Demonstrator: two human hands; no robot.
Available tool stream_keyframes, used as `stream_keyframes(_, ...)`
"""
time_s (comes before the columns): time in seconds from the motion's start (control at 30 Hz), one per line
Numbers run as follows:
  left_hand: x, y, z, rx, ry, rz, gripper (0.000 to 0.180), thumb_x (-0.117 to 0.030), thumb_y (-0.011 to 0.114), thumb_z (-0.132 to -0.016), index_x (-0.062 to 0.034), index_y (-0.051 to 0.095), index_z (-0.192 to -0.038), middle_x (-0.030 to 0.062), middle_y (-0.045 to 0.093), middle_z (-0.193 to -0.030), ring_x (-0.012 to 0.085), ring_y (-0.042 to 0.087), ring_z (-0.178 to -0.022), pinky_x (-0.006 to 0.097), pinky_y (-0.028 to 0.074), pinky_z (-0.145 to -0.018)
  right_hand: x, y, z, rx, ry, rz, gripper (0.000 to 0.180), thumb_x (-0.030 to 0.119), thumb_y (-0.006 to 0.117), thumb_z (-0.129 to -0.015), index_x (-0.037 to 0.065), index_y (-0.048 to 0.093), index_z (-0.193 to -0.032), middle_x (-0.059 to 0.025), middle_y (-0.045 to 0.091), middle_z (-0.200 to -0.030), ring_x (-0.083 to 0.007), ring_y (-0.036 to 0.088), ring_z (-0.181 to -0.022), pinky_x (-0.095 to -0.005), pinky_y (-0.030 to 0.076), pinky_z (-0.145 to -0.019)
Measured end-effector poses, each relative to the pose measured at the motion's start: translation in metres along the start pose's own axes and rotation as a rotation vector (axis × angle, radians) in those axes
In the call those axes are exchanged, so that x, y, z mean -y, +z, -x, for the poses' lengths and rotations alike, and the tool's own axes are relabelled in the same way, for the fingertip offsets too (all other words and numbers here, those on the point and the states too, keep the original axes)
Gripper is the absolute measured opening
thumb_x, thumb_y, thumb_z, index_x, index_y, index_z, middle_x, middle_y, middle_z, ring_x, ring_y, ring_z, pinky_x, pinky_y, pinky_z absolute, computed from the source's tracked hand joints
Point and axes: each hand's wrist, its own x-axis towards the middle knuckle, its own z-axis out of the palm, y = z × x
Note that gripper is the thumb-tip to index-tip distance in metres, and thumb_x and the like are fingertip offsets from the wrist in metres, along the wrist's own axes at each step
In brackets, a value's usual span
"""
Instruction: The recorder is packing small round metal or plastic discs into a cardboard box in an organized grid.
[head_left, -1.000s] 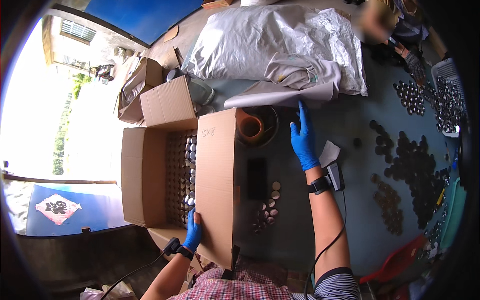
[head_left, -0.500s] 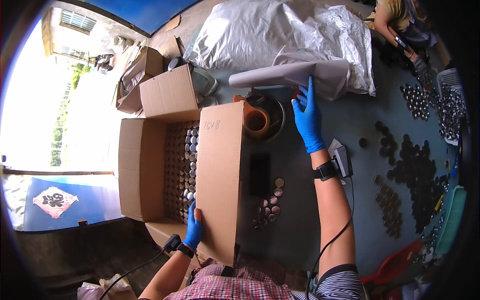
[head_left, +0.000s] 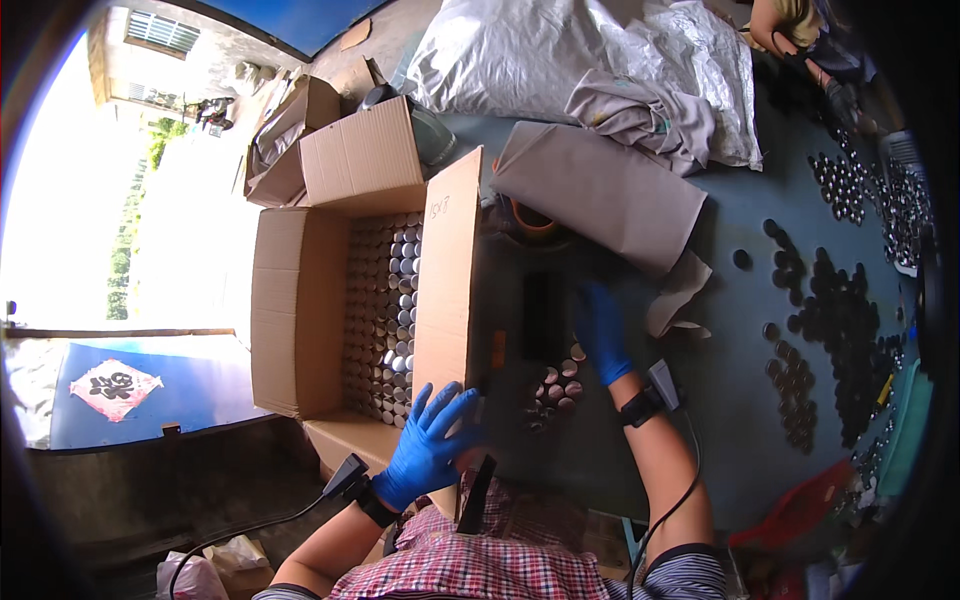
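An open cardboard box (head_left: 290, 300) stands left of centre, packed with several rows of small round metal tins (head_left: 385, 310). Its right flap (head_left: 450, 280) stands upright. My left hand (head_left: 430, 445), in a blue glove, rests with spread fingers on the near end of that flap. My right hand (head_left: 600, 330), also gloved, lies palm down on the dark table just right of a dark flat object (head_left: 540, 315) and above a few loose tins (head_left: 555, 385). It holds nothing. A grey-brown paper sheet (head_left: 600, 190) lies beyond it, partly covering an orange tape roll (head_left: 530, 220).
A crumpled silver bag (head_left: 560, 50) lies at the back, and smaller cardboard boxes (head_left: 360, 155) stand behind the open one. Several black round caps (head_left: 830, 310) cover the table's right side. Another person (head_left: 800, 25) works at the far right. A red object (head_left: 800, 510) sits near the front right.
My right hand drew back from the far paper sheet to the near table. The sheet now lies flat, closer to the box. My left hand spread over the flap's end.
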Motion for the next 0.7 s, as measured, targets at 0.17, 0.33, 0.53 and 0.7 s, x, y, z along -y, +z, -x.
stream_keyframes(0.17, -0.023, 0.009, -0.001, -0.069, -0.086, 0.106, 0.051, -0.011, 0.071, -0.073, -0.0132, 0.064, -0.123, 0.0238, 0.036, -0.15, 0.0447, 0.037, -0.137, 0.056, 0.03, -0.113, 0.031, 0.084, 0.133, 0.71, -0.221, 0.125, 0.023, 0.009, 0.056, -0.09, 0.003, 0.066, -0.109, -0.0192, 0.067, -0.104, -0.0339, 0.065, -0.096, -0.0409, 0.053, -0.078)
stream_keyframes(0.33, -0.031, 0.007, 0.028, -0.117, -0.181, 0.007, 0.065, -0.02, 0.073, -0.08, -0.0157, 0.05, -0.141, 0.0233, 0.033, -0.152, 0.0441, 0.036, -0.138, 0.056, 0.03, -0.113, 0.073, 0.114, 0.177, 0.705, -0.13, -0.179, 0.023, 0.011, 0.056, -0.09, 0.002, 0.066, -0.109, -0.0188, 0.067, -0.102, -0.0328, 0.065, -0.093, -0.0409, 0.053, -0.078)
stream_keyframes(0.53, -0.018, 0.019, 0.11, -0.116, -0.206, 0.189, 0.084, -0.025, 0.077, -0.08, -0.0052, 0.034, -0.149, 0.0237, 0.032, -0.152, 0.0412, 0.034, -0.14, 0.055, 0.029, -0.114, 0.086, 0.108, 0.178, 0.589, -0.058, -0.234, 0.023, 0.012, 0.055, -0.091, 0.001, 0.065, -0.108, -0.0184, 0.067, -0.1, -0.0316, 0.066, -0.089, -0.0408, 0.052, -0.078)
stream_keyframes(0.7, 0.032, 0.03, 0.18, 0.072, -0.333, 0.088, 0.092, -0.043, 0.074, -0.081, -0.0023, 0.028, -0.151, 0.0235, 0.032, -0.153, 0.04, 0.03, -0.142, 0.057, 0.021, -0.116, 0.088, 0.082, 0.191, 0.323, 0.016, -0.33, 0.023, 0.013, 0.055, -0.091, 0.0, 0.065, -0.108, -0.018, 0.067, -0.098, -0.0305, 0.066, -0.086, -0.0408, 0.052, -0.078)
